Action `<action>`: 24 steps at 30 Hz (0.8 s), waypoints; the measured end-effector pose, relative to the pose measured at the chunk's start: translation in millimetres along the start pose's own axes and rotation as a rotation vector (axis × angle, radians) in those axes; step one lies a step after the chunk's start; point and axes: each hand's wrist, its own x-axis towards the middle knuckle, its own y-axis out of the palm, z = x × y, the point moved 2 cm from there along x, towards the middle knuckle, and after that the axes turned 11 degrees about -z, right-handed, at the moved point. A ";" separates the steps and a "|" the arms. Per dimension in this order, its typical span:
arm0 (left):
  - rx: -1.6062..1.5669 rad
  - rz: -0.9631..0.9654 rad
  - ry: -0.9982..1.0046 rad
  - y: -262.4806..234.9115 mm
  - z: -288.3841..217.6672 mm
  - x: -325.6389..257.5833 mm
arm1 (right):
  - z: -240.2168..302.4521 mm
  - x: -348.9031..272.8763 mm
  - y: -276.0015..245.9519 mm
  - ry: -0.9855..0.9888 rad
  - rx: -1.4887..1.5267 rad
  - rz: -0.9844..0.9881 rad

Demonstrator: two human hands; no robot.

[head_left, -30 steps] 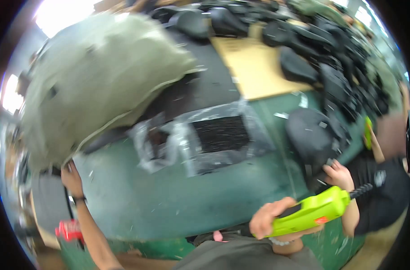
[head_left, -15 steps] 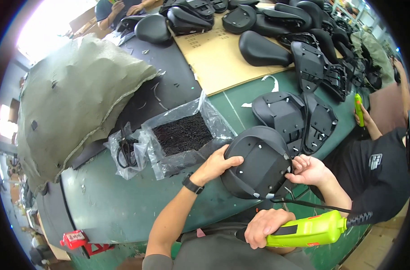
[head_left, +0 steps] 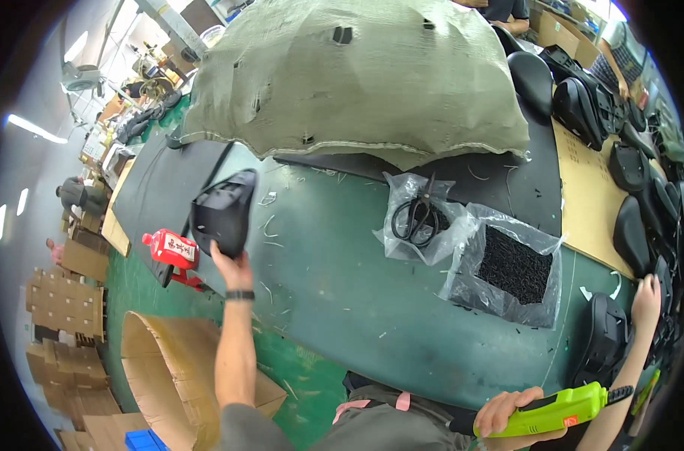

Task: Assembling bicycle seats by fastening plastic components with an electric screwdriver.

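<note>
My left hand [head_left: 233, 267] reaches out to the far left, closed round the near end of a black seat [head_left: 223, 214]. The seat is held tilted above the left end of the green table, with its dark plastic base partly in view. At the lower right, my right hand [head_left: 507, 413] grips a lime-green electric screwdriver [head_left: 556, 412] near my body, pointing left. On the table, scissors with black handles [head_left: 413, 222] lie in a clear plastic bag. Beside them an opened clear bag holds many small black screws [head_left: 511, 264].
A red bottle [head_left: 173, 249] stands by the table's left edge, above a large cardboard box [head_left: 158, 368]. Grey-green cloth [head_left: 372, 83] covers the far side. More black seats [head_left: 635, 233] crowd the right, where a co-worker's arm [head_left: 639, 323] reaches in.
The view has swung left. My left hand has carried the seat from in front of me to the table's left end, away from the co-worker's hand. My right hand keeps the screwdriver.
</note>
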 end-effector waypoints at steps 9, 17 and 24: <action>0.434 0.566 0.060 151.6 54.6 55.0 | -1.9 5.8 3.1 0.014 -0.066 -0.031; 0.486 1.974 0.966 130.9 163.1 -489.2 | 68.1 -23.4 -26.1 -0.144 -0.265 0.080; 0.788 1.556 -0.381 101.6 295.4 -688.9 | 132.4 -77.3 -65.8 -0.341 -0.414 -0.155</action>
